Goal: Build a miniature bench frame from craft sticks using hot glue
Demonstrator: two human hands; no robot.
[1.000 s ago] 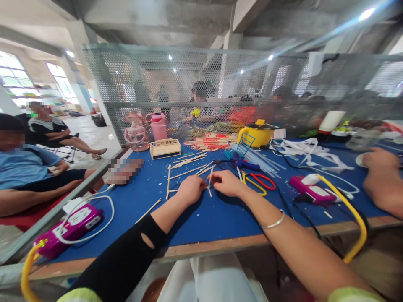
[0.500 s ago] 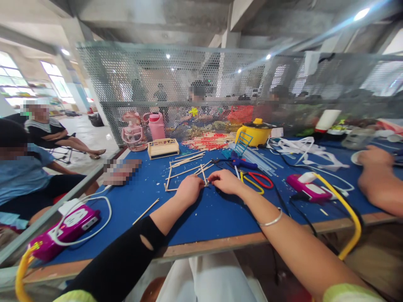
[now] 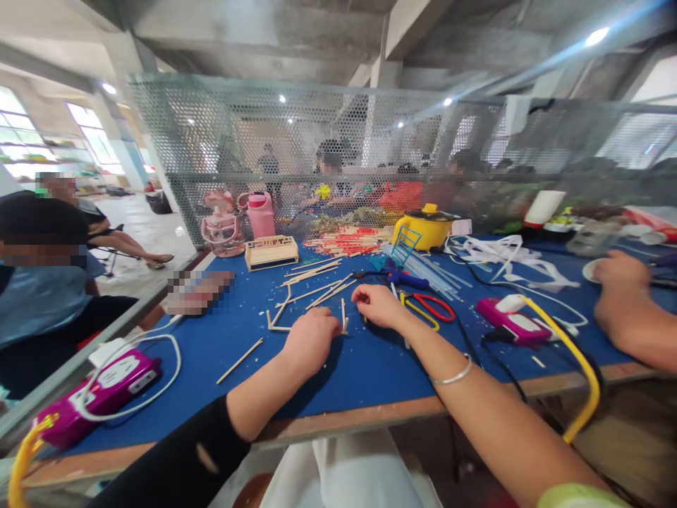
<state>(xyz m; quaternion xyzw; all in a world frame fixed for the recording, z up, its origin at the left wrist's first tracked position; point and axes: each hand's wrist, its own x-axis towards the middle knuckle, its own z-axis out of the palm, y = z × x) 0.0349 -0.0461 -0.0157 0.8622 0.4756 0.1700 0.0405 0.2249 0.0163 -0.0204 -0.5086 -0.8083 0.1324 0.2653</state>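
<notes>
On the blue tabletop lies a small frame of thin wooden sticks (image 3: 280, 328), with an upright stick at its right end. My left hand (image 3: 312, 342) is closed on the near stick of this frame, close to that right corner. To the right of the corner, and apart from it, is my right hand (image 3: 378, 305); its fingers are curled together and what they hold, if anything, is hidden. Several loose sticks (image 3: 317, 269) lie just beyond the frame. One single stick (image 3: 239, 361) rests left of my left hand. A blue glue gun (image 3: 405, 276) lies beyond my right hand.
Red-handled pliers (image 3: 436, 307) lie right of my right hand. Behind are a finished-looking wooden tray (image 3: 271, 252), a pile of red-tipped sticks (image 3: 346, 241) and a yellow pot (image 3: 423, 229). Purple power strips (image 3: 510, 321) sit at both sides. A co-worker's hand (image 3: 624, 282) is at right.
My right hand has moved off the frame's right corner. My left hand has shifted slightly left and nearer along with the frame, whose left side now leans differently.
</notes>
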